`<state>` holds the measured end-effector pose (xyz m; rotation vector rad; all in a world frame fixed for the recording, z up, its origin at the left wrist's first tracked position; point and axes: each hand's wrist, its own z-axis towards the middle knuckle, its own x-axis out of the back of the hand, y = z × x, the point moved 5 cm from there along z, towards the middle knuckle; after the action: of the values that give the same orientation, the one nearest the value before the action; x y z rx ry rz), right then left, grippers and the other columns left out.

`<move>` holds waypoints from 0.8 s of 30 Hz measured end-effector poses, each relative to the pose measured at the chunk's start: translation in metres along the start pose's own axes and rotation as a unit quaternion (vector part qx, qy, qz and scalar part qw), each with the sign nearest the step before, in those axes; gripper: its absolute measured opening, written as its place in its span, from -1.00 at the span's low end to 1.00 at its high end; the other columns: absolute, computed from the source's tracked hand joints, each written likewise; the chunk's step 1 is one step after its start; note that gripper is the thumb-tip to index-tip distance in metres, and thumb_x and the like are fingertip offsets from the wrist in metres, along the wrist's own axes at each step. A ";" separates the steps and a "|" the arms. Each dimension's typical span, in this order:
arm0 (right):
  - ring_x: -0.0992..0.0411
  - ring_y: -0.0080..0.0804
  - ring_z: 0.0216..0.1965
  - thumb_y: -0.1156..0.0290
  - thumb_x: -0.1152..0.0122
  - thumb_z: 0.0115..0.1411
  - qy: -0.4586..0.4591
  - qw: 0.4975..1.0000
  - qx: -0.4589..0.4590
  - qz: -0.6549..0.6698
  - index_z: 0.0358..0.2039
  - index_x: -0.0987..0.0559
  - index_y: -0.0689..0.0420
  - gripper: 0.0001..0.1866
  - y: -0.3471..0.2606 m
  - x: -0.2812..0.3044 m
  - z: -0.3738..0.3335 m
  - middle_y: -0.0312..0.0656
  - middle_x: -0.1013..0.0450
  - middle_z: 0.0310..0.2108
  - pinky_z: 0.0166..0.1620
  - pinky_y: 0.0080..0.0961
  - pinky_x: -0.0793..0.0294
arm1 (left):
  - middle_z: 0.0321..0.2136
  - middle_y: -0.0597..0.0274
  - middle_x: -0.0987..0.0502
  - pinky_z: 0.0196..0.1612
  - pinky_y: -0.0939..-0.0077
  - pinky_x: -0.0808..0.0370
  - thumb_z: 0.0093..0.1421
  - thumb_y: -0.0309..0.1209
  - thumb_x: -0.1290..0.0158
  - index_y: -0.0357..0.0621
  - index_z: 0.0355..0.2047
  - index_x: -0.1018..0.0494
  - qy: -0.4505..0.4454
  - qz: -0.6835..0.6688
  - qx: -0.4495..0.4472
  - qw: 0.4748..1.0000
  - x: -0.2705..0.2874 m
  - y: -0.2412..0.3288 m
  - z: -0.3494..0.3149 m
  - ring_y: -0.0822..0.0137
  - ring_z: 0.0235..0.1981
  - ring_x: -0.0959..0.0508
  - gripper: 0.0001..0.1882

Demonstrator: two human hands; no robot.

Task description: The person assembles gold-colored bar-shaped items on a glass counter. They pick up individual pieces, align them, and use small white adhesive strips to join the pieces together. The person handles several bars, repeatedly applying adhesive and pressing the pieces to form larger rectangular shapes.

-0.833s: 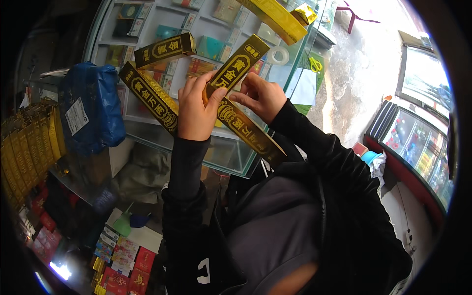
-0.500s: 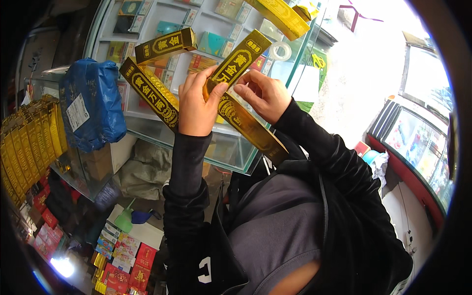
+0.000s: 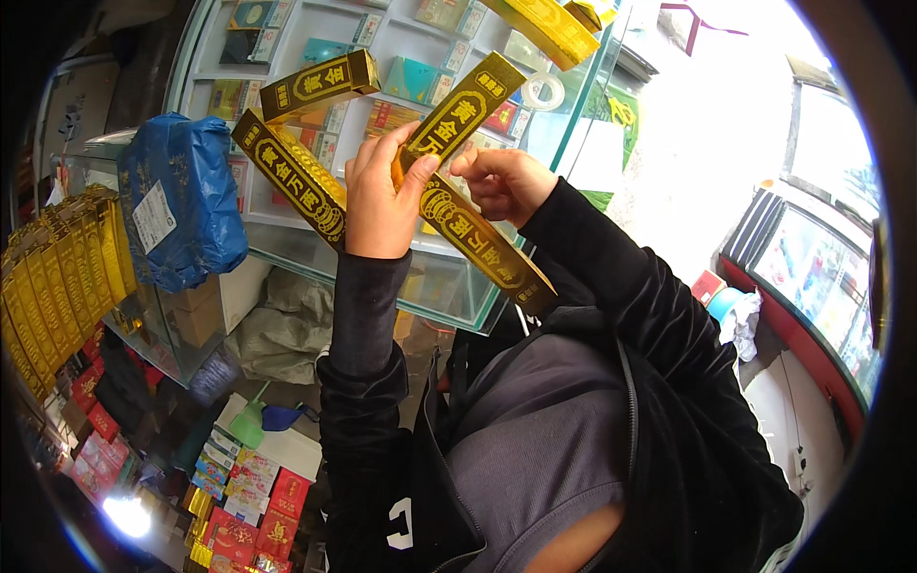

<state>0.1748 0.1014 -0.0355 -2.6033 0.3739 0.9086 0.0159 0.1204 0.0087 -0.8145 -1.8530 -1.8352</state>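
My left hand (image 3: 385, 196) is closed, thumb on top, where two long narrow black-and-gold cartons meet at an angle. The upper carton (image 3: 475, 98) slants up to the right over the glass case. From the same grip the lower carton (image 3: 494, 256) runs down to the right, toward my jacket. My right hand (image 3: 508, 183) is curled beside this junction, its index finger and thumb close to the cartons' edges. Whatever its fingers may hold is hidden. Left of my left hand, another carton (image 3: 291, 177) lies slanted, and a shorter-looking carton (image 3: 320, 86) rests across its upper end.
Under the cartons is a glass display case (image 3: 315, 21) with small packs in rows. A gold carton (image 3: 549, 33) and a white tape roll (image 3: 543, 92) lie at its far right. A blue wrapped parcel (image 3: 181, 201) and stacked gold cartons (image 3: 57, 286) stand left.
The lower carton has turned, so its printed side shows more fully. My right hand's fingers have curled in tighter beside the junction. The left hand keeps its grip.
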 end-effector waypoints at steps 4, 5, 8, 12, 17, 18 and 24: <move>0.00 -0.74 -0.70 0.39 0.00 0.27 0.028 0.998 0.028 -0.050 -0.19 -0.58 0.10 -0.80 -0.001 0.001 -0.004 -0.52 -0.07 -0.66 -0.63 -0.69 0.04 | -0.11 0.07 -0.50 0.04 0.19 -0.32 0.20 -0.33 -0.16 -0.12 0.01 -0.46 0.004 -0.033 0.006 0.999 -0.001 -0.001 0.001 0.00 -0.07 -0.43 -0.62; -0.02 -0.74 -0.69 0.39 -0.02 0.28 0.029 0.996 0.039 -0.073 -0.21 -0.58 0.09 -0.82 0.000 0.000 -0.003 -0.52 -0.11 -0.66 -0.62 -0.71 0.02 | -0.11 0.07 -0.50 0.04 0.19 -0.32 0.20 -0.33 -0.15 -0.12 0.01 -0.46 0.007 -0.032 0.004 0.999 -0.001 0.000 0.001 0.00 -0.07 -0.44 -0.63; -0.04 -0.74 -0.69 0.39 -0.05 0.27 0.045 0.990 0.078 -0.106 -0.22 -0.58 0.08 -0.84 0.001 -0.001 0.001 -0.52 -0.14 -0.66 -0.62 -0.71 0.01 | -0.09 0.01 -0.51 0.06 0.26 -0.36 0.22 -0.36 -0.14 -0.18 0.05 -0.44 -0.003 -0.007 0.007 1.000 -0.001 0.002 0.000 0.07 -0.04 -0.47 -0.60; -0.19 -0.79 -0.60 0.42 -0.11 0.26 0.074 0.928 0.221 -0.290 -0.25 -0.55 0.13 -0.89 -0.004 0.000 0.001 -0.47 -0.34 -0.55 -0.54 -0.74 -0.15 | -0.09 -0.01 -0.51 0.08 0.27 -0.37 0.24 -0.38 -0.12 -0.14 0.15 -0.40 0.024 -0.012 0.009 1.000 -0.001 0.007 -0.004 0.10 -0.01 -0.47 -0.54; -0.22 -0.80 -0.49 0.49 -0.09 0.27 0.162 0.828 0.341 -0.415 -0.29 -0.45 0.21 -0.93 -0.013 0.011 -0.006 -0.45 -0.35 -0.47 -0.43 -0.75 -0.22 | -0.02 0.02 -0.39 0.12 0.19 -0.31 0.17 -0.26 -0.20 0.01 0.24 -0.34 0.005 0.019 0.002 1.000 -0.005 0.014 -0.008 0.02 -0.01 -0.39 -0.39; -0.21 -0.80 -0.49 0.49 -0.09 0.27 0.149 0.826 0.357 -0.410 -0.29 -0.45 0.21 -0.93 -0.013 0.011 -0.010 -0.46 -0.33 -0.48 -0.43 -0.75 -0.21 | -0.02 0.01 -0.39 0.11 0.19 -0.33 0.15 -0.26 -0.21 -0.02 0.23 -0.34 0.005 0.051 -0.017 0.999 -0.005 0.017 -0.009 0.00 -0.01 -0.39 -0.37; -0.13 -0.78 -0.54 0.46 -0.08 0.28 0.146 0.812 0.371 -0.426 -0.29 -0.44 0.18 -0.93 -0.011 0.010 -0.032 -0.49 -0.22 -0.53 -0.47 -0.71 -0.15 | -0.08 -0.09 -0.42 0.03 0.10 -0.41 0.04 -0.36 -0.21 -0.21 0.13 -0.34 -0.028 0.119 0.001 0.993 -0.012 0.026 -0.001 -0.12 -0.05 -0.43 -0.38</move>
<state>0.2038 0.0972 -0.0161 -1.8164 -0.3229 0.0025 0.0418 0.1175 0.0210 -1.0467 -1.7065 -1.6780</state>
